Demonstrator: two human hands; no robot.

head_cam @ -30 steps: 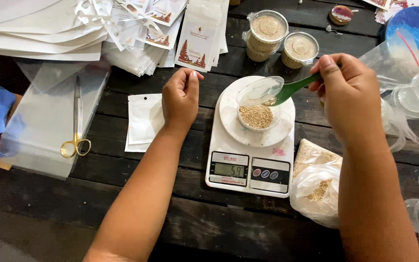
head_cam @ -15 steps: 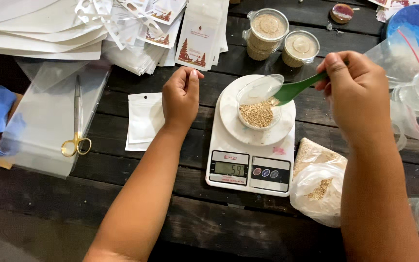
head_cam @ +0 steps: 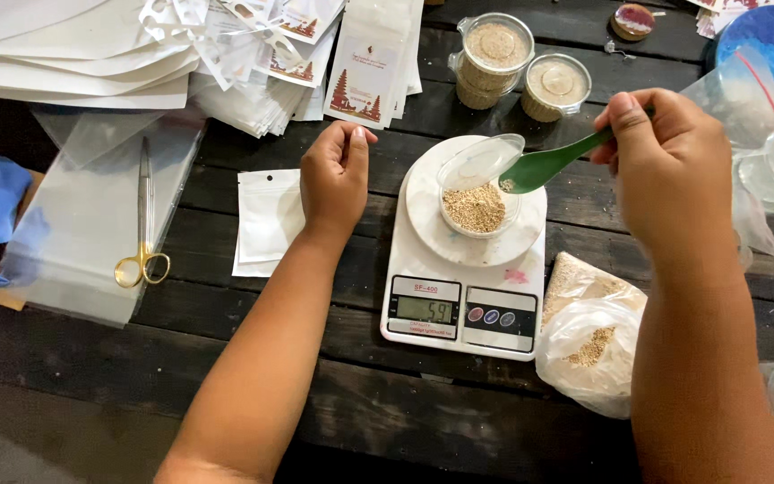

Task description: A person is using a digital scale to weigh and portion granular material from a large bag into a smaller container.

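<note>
Right hand [head_cam: 674, 170] closed around the handle of a green spoon [head_cam: 544, 166], thumb and forefinger pinching near the end, bowl tipped low over the clear cup [head_cam: 477, 202] so that grain drops in little by little. A few grains left in the spoon's bowl. Left hand [head_cam: 335, 175] loosely curled into a fist, resting on the dark wooden table [head_cam: 315, 385] just beside the scale [head_cam: 463, 287], holding nothing that can be made out, kept clear of the platform so as not to disturb the reading. Cup of tan seeds centred on the round white platform, hinged lid tilted back and open for filling. Bag of the same seeds [head_cam: 589, 345] just right of the scale, mouth open, within easy reach of the spoon. Two filled, lidded tubs [head_cam: 517, 67] set beyond the scale. Small white pouch [head_cam: 266, 220] flat beside the left hand; scissors [head_cam: 143, 224] lying on clear plastic sleeves further left; stacks of printed pouches [head_cam: 315, 54] along the far edge.
</note>
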